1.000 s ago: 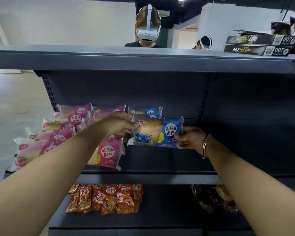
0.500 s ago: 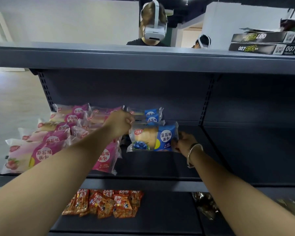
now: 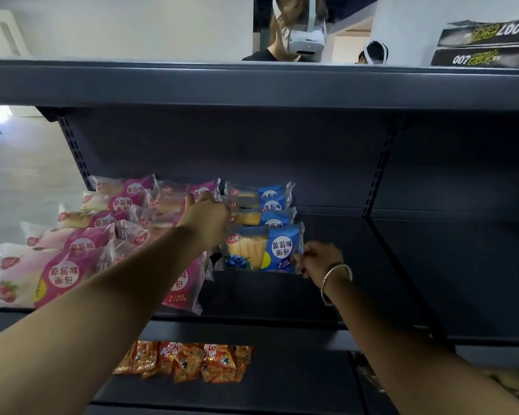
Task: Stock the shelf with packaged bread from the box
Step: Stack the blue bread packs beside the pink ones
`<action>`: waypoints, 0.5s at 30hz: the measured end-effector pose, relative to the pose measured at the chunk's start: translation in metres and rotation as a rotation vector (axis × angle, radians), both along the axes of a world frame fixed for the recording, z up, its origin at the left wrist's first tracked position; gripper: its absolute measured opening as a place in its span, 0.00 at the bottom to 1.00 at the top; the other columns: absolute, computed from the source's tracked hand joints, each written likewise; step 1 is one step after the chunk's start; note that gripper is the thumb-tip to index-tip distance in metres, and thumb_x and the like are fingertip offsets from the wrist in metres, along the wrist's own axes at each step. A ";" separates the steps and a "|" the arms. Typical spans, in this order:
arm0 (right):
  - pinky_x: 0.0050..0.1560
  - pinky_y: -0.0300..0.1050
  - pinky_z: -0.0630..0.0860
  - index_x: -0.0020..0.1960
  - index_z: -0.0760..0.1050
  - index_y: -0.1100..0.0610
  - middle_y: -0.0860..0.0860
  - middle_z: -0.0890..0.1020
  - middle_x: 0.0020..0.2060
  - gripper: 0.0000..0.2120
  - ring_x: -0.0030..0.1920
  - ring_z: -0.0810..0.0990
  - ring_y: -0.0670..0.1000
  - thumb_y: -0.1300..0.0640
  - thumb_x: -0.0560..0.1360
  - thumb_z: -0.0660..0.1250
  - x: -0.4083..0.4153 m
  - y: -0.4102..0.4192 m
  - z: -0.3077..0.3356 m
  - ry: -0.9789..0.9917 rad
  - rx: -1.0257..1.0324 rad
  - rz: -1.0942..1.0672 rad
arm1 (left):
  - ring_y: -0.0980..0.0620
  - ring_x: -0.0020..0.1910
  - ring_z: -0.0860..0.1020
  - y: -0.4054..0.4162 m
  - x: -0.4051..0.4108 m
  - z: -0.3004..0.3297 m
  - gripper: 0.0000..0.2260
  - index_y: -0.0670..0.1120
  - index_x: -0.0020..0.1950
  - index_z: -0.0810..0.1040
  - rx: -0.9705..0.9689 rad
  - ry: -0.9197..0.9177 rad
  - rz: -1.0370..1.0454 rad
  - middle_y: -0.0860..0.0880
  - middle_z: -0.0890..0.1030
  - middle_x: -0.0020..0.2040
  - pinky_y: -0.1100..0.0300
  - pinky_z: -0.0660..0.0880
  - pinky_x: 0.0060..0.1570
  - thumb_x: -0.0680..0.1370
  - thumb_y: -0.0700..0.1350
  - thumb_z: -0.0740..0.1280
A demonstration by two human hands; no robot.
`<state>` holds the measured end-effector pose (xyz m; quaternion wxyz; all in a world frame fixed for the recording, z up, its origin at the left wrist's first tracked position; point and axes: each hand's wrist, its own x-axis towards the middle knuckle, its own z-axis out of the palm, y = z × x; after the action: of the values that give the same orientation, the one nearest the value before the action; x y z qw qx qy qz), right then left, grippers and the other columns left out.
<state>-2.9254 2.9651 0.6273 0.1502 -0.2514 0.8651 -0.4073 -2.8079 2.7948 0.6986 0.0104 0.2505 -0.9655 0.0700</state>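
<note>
A blue blueberry bread pack stands on the middle shelf at the front of a row of like blue packs. My left hand holds its upper left corner, with the fingertips hidden behind the hand. My right hand, with a bracelet at the wrist, pinches the pack's right edge. Left of the blue row lie two rows of pink strawberry bread packs. My left forearm crosses over the nearest pink ones. The box is not in view.
Right of the blue row the middle shelf is bare, dark metal. Orange snack packs lie on the shelf below. Black boxes sit on the top shelf at the right. Two people wearing headsets stand behind the shelving.
Both hands have carried the blue pack deeper into the shelf and set it down upright in front of the blue row. The camera has moved closer.
</note>
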 end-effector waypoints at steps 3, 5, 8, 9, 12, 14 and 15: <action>0.31 0.35 0.72 0.35 0.70 0.54 0.50 0.76 0.30 0.13 0.29 0.75 0.46 0.62 0.77 0.63 0.001 0.002 0.004 -0.049 -0.006 0.039 | 0.45 0.69 0.62 -0.001 0.001 0.003 0.15 0.46 0.60 0.78 0.031 -0.006 0.010 0.44 0.76 0.62 0.39 0.52 0.72 0.75 0.41 0.61; 0.31 0.35 0.72 0.34 0.70 0.54 0.51 0.76 0.30 0.13 0.30 0.76 0.47 0.63 0.77 0.62 0.002 0.002 0.006 -0.083 -0.009 0.047 | 0.44 0.69 0.63 -0.001 0.002 0.004 0.14 0.45 0.58 0.79 0.047 -0.005 0.015 0.44 0.76 0.62 0.40 0.53 0.72 0.75 0.42 0.61; 0.36 0.39 0.77 0.36 0.71 0.55 0.52 0.77 0.31 0.11 0.31 0.77 0.48 0.64 0.76 0.63 0.004 0.000 0.005 -0.167 -0.030 0.046 | 0.44 0.66 0.65 -0.002 0.004 0.003 0.14 0.46 0.58 0.79 0.076 0.003 0.011 0.45 0.77 0.60 0.43 0.57 0.70 0.75 0.42 0.61; 0.37 0.40 0.78 0.36 0.71 0.55 0.53 0.77 0.32 0.11 0.31 0.78 0.48 0.64 0.76 0.63 0.005 0.000 0.005 -0.195 -0.045 0.037 | 0.45 0.66 0.65 -0.002 0.005 0.002 0.15 0.46 0.59 0.79 0.092 0.011 0.014 0.45 0.77 0.60 0.45 0.58 0.69 0.75 0.42 0.60; 0.36 0.40 0.79 0.40 0.72 0.58 0.54 0.78 0.34 0.07 0.33 0.78 0.49 0.64 0.76 0.63 0.005 -0.001 0.004 -0.263 -0.072 0.020 | 0.44 0.64 0.67 -0.001 0.008 -0.001 0.14 0.44 0.58 0.78 0.140 0.015 0.023 0.43 0.78 0.58 0.45 0.59 0.69 0.76 0.40 0.58; 0.36 0.40 0.77 0.45 0.73 0.59 0.54 0.78 0.35 0.03 0.34 0.78 0.49 0.65 0.77 0.62 0.006 0.000 0.004 -0.291 -0.066 0.035 | 0.44 0.66 0.67 -0.001 0.010 -0.002 0.15 0.43 0.61 0.76 0.173 0.005 0.030 0.42 0.76 0.60 0.43 0.59 0.70 0.77 0.39 0.57; 0.37 0.40 0.77 0.47 0.72 0.59 0.54 0.77 0.36 0.02 0.35 0.77 0.49 0.64 0.77 0.62 0.007 0.000 0.004 -0.297 -0.067 0.042 | 0.44 0.68 0.66 0.000 0.012 -0.002 0.17 0.44 0.64 0.73 0.180 -0.010 0.032 0.42 0.74 0.63 0.42 0.57 0.71 0.77 0.40 0.56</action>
<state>-2.9188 2.9649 0.6317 0.2763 -0.2112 0.8139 -0.4653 -2.7963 2.7945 0.6967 -0.0181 0.2655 -0.9638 -0.0157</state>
